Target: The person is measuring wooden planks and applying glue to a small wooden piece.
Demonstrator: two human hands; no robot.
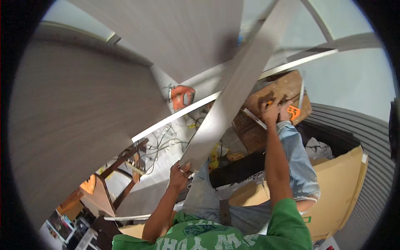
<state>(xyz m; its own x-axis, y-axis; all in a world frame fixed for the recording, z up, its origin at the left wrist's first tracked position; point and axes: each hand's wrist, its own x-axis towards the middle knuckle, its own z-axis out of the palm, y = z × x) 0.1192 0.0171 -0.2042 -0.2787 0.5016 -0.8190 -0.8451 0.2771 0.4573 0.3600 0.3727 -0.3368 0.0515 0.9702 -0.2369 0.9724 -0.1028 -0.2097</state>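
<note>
My left hand (180, 175) grips the lower end of a long, narrow grey wood-grain board (229, 93), with the thumb on its face. The board slants up and away to the right, crossing over a white-edged panel (178, 116). Reaching forward, my right hand (270, 112) is down at a worn brown wooden board (250, 137), beside my bare foot (284, 112). A small orange-yellow object (269, 103) shows at its fingertips; whether the fingers hold it is unclear. An orange plastic handle (293, 112) lies just right of the foot, and a metal strip (255, 118) lies left of the hand.
An orange power tool (182, 96) sits on the floor beyond the white-edged panel, with cables (159, 150) nearby. Large grey panels (84, 103) stand left and ahead. Cardboard (337, 190) is at the right by a ribbed grey surface (359, 134). A wooden chair (103, 193) is at left.
</note>
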